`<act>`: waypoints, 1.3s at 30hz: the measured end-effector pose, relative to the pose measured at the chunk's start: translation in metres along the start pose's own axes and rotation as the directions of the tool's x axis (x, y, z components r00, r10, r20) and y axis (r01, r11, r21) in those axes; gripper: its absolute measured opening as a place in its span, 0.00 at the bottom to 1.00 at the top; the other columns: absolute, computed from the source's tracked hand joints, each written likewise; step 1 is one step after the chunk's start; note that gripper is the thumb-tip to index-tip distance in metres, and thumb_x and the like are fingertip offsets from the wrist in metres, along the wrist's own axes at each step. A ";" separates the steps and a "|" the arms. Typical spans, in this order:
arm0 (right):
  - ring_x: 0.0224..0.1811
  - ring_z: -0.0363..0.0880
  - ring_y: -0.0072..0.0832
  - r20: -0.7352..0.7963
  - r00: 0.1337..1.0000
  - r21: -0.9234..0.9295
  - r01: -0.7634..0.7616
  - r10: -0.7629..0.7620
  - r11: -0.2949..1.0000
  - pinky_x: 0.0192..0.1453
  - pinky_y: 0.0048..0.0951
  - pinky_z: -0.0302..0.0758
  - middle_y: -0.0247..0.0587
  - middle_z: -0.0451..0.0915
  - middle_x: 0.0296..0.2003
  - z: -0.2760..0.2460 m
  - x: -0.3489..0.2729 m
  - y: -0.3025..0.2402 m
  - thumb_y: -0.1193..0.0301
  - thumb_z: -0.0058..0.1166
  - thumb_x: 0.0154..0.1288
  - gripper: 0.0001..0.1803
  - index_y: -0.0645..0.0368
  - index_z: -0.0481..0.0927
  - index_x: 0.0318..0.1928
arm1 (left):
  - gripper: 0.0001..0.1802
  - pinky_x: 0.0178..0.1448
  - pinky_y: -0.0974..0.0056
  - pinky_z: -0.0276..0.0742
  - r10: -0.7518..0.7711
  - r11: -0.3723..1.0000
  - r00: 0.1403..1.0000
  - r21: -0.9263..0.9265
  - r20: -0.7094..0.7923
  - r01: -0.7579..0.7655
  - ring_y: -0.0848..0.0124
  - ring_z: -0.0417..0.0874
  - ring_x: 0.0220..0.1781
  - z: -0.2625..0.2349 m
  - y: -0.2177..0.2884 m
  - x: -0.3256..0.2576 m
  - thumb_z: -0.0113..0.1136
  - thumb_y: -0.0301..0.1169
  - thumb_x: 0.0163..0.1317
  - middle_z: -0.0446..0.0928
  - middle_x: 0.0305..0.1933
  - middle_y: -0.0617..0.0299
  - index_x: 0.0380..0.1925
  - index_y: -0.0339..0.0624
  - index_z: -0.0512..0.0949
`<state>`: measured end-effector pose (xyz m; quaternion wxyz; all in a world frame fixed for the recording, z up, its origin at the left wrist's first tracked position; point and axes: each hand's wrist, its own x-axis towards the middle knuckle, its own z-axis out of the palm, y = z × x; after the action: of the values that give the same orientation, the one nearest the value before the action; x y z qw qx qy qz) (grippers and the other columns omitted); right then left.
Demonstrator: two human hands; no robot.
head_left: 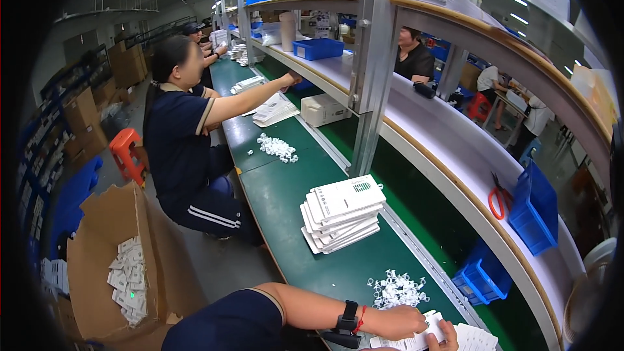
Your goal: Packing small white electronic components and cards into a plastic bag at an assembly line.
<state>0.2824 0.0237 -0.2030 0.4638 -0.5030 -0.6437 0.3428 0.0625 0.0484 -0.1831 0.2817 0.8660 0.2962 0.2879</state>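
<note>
Dark sleeve (224, 322) nearest; grasping white card (434, 320) in right hand (446, 338), left hand (402, 322) curled against it, grip unclear, beside clip pile (395, 290); left of pile, cardboard box (92, 240) with packets (130, 279).

Smooth Plastic, Matt Cardboard, Grey Metal

The white card (434, 318) in front looks to be of stiff, smooth paper. The stacked flat boxes (343, 203) are of smooth paperboard with a slight shine. The heaped small clips (398, 290) seem to be of hard white plastic. The workbench top (325, 270) is green and smooth, with a soft sheen. The shelf post (372, 110) is of grey metal; the shelf edge (442, 7) looks like wood. The blue bin (534, 211) and the red stool (126, 152) are of smooth plastic. The big carton (107, 214) is of matt brown cardboard. The sleeve (227, 322) is of matt cloth.
</note>
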 end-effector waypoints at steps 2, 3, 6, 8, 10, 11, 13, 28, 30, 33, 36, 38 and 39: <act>0.34 0.76 0.19 0.231 0.877 0.226 -0.470 0.422 0.853 0.35 0.25 0.73 0.39 0.80 0.37 -0.009 0.001 -0.008 0.78 0.62 0.59 0.28 0.63 0.72 0.60 | 0.07 0.47 0.51 0.75 -0.029 0.999 0.999 -0.026 -0.036 0.028 0.50 0.80 0.42 0.003 -0.001 0.000 0.61 0.25 0.51 0.77 0.35 0.49 0.29 0.34 0.76; 0.23 0.71 0.09 0.223 0.886 0.231 -0.454 0.407 0.861 0.22 0.19 0.65 0.29 0.79 0.27 -0.006 0.000 -0.008 0.75 0.58 0.63 0.24 0.62 0.73 0.60 | 0.08 0.47 0.51 0.75 -0.015 1.000 0.999 -0.015 -0.052 0.014 0.50 0.80 0.42 0.006 -0.005 0.001 0.61 0.25 0.51 0.77 0.34 0.50 0.32 0.34 0.77; 0.32 0.73 0.15 0.265 0.879 0.170 -0.448 0.397 0.878 0.34 0.22 0.67 0.34 0.79 0.34 -0.003 -0.002 -0.013 0.75 0.57 0.64 0.21 0.63 0.75 0.57 | 0.11 0.47 0.52 0.75 0.002 1.000 0.998 -0.019 -0.067 -0.003 0.51 0.80 0.42 0.011 -0.009 0.002 0.60 0.25 0.51 0.77 0.34 0.50 0.37 0.36 0.78; 0.40 0.74 0.22 0.305 0.869 0.106 -0.437 0.389 0.893 0.45 0.25 0.69 0.40 0.80 0.40 -0.003 0.000 -0.019 0.75 0.56 0.65 0.18 0.65 0.76 0.55 | 0.13 0.47 0.52 0.75 0.004 0.999 0.997 -0.034 -0.071 -0.006 0.51 0.80 0.42 0.009 -0.008 0.003 0.60 0.25 0.51 0.77 0.33 0.50 0.39 0.37 0.79; 0.49 0.76 0.28 0.345 0.855 0.041 -0.425 0.386 0.904 0.57 0.28 0.71 0.45 0.80 0.47 -0.004 0.001 -0.024 0.74 0.55 0.66 0.15 0.66 0.78 0.52 | 0.17 0.46 0.52 0.75 0.017 0.998 0.996 -0.058 -0.086 -0.022 0.51 0.80 0.41 0.006 -0.005 0.002 0.60 0.24 0.50 0.78 0.33 0.51 0.43 0.39 0.80; 0.51 0.76 0.28 0.381 0.852 0.008 -0.391 0.358 0.920 0.58 0.26 0.69 0.44 0.80 0.49 -0.007 0.005 -0.026 0.77 0.53 0.66 0.17 0.65 0.77 0.55 | 0.17 0.46 0.52 0.75 0.016 0.998 0.996 -0.061 -0.086 -0.021 0.51 0.80 0.41 0.007 -0.004 0.002 0.60 0.24 0.50 0.78 0.33 0.51 0.43 0.39 0.80; 0.49 0.76 0.28 0.333 0.891 0.059 -0.346 0.308 0.937 0.56 0.26 0.70 0.44 0.80 0.48 -0.007 0.005 -0.016 0.78 0.51 0.65 0.18 0.64 0.77 0.55 | 0.13 0.44 0.52 0.75 0.024 0.999 0.993 -0.039 -0.120 -0.029 0.51 0.80 0.39 0.008 -0.005 0.002 0.58 0.24 0.50 0.77 0.31 0.50 0.38 0.37 0.79; 0.48 0.78 0.29 0.001 0.906 0.155 -0.419 0.424 0.895 0.56 0.30 0.73 0.46 0.82 0.46 -0.020 0.005 -0.022 0.73 0.56 0.66 0.15 0.67 0.80 0.51 | 0.05 0.42 0.54 0.74 0.077 0.997 0.971 0.026 -0.226 -0.073 0.53 0.77 0.38 0.000 0.005 0.002 0.55 0.26 0.54 0.73 0.35 0.51 0.30 0.36 0.73; 0.49 0.78 0.29 0.043 0.917 0.167 -0.397 0.396 0.902 0.57 0.30 0.73 0.45 0.82 0.46 -0.021 0.004 -0.023 0.73 0.58 0.65 0.15 0.67 0.81 0.50 | 0.05 0.42 0.54 0.74 0.081 0.996 0.965 -0.005 -0.248 -0.085 0.54 0.77 0.38 0.000 0.007 0.005 0.55 0.25 0.54 0.73 0.35 0.52 0.30 0.37 0.73; 0.49 0.78 0.28 0.086 0.926 0.104 -0.374 0.366 0.922 0.57 0.30 0.72 0.45 0.83 0.45 -0.014 0.002 -0.044 0.72 0.60 0.64 0.15 0.66 0.82 0.49 | 0.05 0.44 0.56 0.73 0.112 0.991 0.960 -0.046 -0.257 -0.128 0.55 0.76 0.39 0.002 0.007 0.005 0.54 0.25 0.54 0.73 0.34 0.54 0.32 0.37 0.74; 0.47 0.79 0.27 0.062 0.952 0.018 -0.302 0.301 0.953 0.58 0.31 0.72 0.45 0.84 0.42 -0.002 0.001 -0.059 0.72 0.62 0.61 0.13 0.65 0.84 0.46 | 0.05 0.45 0.57 0.71 0.149 0.985 0.961 -0.047 -0.234 -0.165 0.56 0.75 0.40 0.001 0.006 0.002 0.54 0.25 0.55 0.73 0.34 0.55 0.32 0.37 0.74; 0.46 0.80 0.28 0.077 0.959 -0.035 -0.271 0.273 0.962 0.57 0.31 0.72 0.45 0.84 0.40 0.005 0.001 -0.067 0.73 0.63 0.60 0.12 0.65 0.84 0.43 | 0.05 0.45 0.57 0.71 0.158 0.985 0.962 -0.038 -0.224 -0.171 0.57 0.74 0.40 -0.002 0.006 -0.001 0.54 0.25 0.55 0.73 0.34 0.55 0.33 0.37 0.74; 0.45 0.80 0.27 0.070 0.968 -0.057 -0.238 0.242 0.970 0.56 0.31 0.73 0.45 0.85 0.39 0.008 0.001 -0.074 0.75 0.64 0.58 0.11 0.66 0.85 0.41 | 0.05 0.44 0.58 0.71 0.171 0.984 0.957 -0.015 -0.233 -0.179 0.58 0.74 0.39 -0.003 0.004 -0.003 0.53 0.25 0.57 0.72 0.34 0.56 0.33 0.37 0.74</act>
<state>0.2501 0.0052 -0.1384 0.3819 -0.5748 -0.6032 0.3998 0.0598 0.0444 -0.1790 0.2344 0.8444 0.2439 0.4154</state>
